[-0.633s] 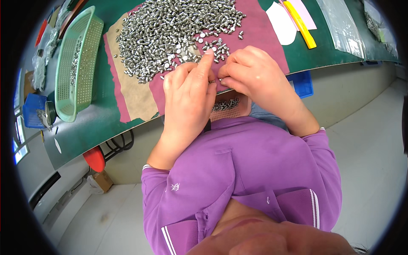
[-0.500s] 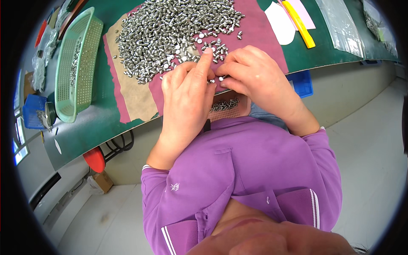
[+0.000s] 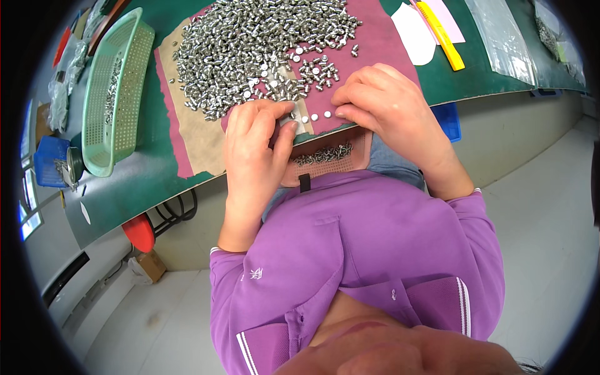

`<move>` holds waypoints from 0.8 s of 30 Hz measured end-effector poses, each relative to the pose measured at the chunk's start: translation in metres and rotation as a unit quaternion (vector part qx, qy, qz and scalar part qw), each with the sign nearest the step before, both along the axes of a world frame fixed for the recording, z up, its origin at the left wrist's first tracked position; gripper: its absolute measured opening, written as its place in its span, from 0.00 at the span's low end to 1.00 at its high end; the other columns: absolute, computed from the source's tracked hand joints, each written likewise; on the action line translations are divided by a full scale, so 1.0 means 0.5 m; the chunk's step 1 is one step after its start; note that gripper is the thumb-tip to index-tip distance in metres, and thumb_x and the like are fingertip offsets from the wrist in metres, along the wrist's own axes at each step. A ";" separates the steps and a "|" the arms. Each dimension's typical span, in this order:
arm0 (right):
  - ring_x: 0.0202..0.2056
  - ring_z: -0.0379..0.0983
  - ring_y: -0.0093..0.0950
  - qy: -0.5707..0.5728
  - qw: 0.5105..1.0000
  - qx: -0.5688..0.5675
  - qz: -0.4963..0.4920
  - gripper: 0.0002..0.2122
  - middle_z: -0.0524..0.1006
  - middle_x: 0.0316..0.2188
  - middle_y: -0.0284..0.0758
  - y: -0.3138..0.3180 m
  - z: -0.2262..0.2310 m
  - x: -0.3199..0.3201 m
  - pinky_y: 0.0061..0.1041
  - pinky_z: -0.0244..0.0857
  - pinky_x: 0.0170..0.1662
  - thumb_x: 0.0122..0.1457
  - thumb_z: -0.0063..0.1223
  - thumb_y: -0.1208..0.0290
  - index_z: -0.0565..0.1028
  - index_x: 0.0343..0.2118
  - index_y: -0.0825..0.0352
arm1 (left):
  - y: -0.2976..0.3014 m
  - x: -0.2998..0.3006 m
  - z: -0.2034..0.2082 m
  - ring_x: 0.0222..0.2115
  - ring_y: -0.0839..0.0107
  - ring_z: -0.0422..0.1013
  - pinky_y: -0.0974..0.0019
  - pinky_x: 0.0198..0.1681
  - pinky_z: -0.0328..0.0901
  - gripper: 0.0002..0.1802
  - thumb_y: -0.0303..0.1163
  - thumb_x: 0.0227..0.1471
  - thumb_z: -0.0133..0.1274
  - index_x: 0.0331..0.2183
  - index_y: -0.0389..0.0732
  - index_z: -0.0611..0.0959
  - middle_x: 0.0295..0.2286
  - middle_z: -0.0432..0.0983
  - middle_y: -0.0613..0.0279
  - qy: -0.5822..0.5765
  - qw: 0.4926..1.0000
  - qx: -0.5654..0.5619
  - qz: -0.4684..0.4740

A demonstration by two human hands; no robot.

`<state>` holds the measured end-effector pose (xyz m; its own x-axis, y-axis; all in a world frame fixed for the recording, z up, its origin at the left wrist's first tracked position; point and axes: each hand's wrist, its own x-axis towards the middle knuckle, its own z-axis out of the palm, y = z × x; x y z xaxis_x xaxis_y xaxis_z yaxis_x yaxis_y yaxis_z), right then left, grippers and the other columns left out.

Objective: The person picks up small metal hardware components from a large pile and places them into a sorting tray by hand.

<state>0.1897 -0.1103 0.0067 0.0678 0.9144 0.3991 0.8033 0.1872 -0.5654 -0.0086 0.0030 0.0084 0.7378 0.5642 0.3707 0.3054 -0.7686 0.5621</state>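
Observation:
My left hand (image 3: 253, 134) is at the table's front edge, thumb and forefinger curled toward each other. A small shiny metal part shows between their tips, partly hidden. My right hand (image 3: 390, 103) is closed at the right end of a short row, thumb and forefinger tips drawn together; what they pinch, if anything, is hidden. Between the hands stands a row of small metal rivet-like parts, pale round heads up, one of them a white-topped part (image 3: 315, 117). Beyond lies a large heap of the same silver parts (image 3: 262, 50), with a small loose cluster (image 3: 317, 72) at its right.
Maroon cloth (image 3: 390, 56) and brown paper (image 3: 203, 147) cover the green table (image 3: 119, 200). Below its edge, a pink basket (image 3: 359, 156) holds more parts. A green basket (image 3: 94, 134) stands left; a yellow cutter (image 3: 444, 37) and plastic bags (image 3: 500, 44) lie at the right.
My hands have moved apart, left hand leftward and right hand slightly rightward. The row of pale-headed parts between them is now uncovered, and more of the pink basket shows.

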 end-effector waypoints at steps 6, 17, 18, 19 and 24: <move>0.33 0.70 0.36 0.016 1.000 -0.002 0.018 0.08 0.72 0.29 0.34 0.004 -0.010 -0.004 0.35 0.66 0.38 0.50 0.62 0.70 0.76 0.31 0.64 | 0.004 0.003 0.002 0.35 0.59 0.71 0.60 0.39 0.65 0.10 0.19 0.40 0.63 0.29 0.38 0.81 0.31 0.75 0.60 0.019 1.000 -0.019 0.012; 0.32 0.72 0.32 0.025 1.000 -0.005 0.012 0.08 0.76 0.28 0.31 0.006 -0.012 -0.007 0.30 0.65 0.37 0.47 0.64 0.72 0.78 0.31 0.63 | 0.012 0.009 0.003 0.33 0.60 0.72 0.61 0.38 0.67 0.11 0.16 0.40 0.60 0.29 0.39 0.79 0.29 0.77 0.61 -0.013 0.995 -0.093 -0.040; 0.32 0.72 0.32 0.027 1.000 -0.009 0.010 0.08 0.76 0.28 0.31 0.005 -0.012 -0.007 0.30 0.65 0.37 0.47 0.64 0.72 0.78 0.30 0.63 | 0.014 0.008 0.005 0.33 0.60 0.72 0.61 0.38 0.66 0.11 0.16 0.40 0.60 0.29 0.38 0.79 0.29 0.77 0.61 -0.004 0.994 -0.101 -0.049; 0.32 0.72 0.32 0.027 1.000 -0.008 0.010 0.08 0.76 0.28 0.31 0.005 -0.012 -0.007 0.30 0.65 0.37 0.47 0.64 0.72 0.78 0.30 0.63 | 0.014 0.009 0.007 0.33 0.60 0.72 0.61 0.38 0.66 0.11 0.16 0.40 0.60 0.29 0.38 0.79 0.29 0.77 0.61 -0.004 0.994 -0.101 -0.049; 0.32 0.71 0.32 0.024 1.000 -0.007 0.003 0.07 0.76 0.27 0.31 0.004 -0.011 -0.008 0.30 0.65 0.37 0.48 0.64 0.72 0.77 0.30 0.64 | 0.006 0.005 0.017 0.35 0.63 0.72 0.62 0.38 0.67 0.17 0.18 0.41 0.61 0.37 0.38 0.79 0.31 0.77 0.61 0.041 0.984 -0.172 -0.013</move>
<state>0.1858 -0.1083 0.0014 0.0805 0.9202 0.3830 0.7740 0.1843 -0.6057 -0.0062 0.0058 0.0170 0.7726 0.6271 0.0993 0.3436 -0.5445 0.7652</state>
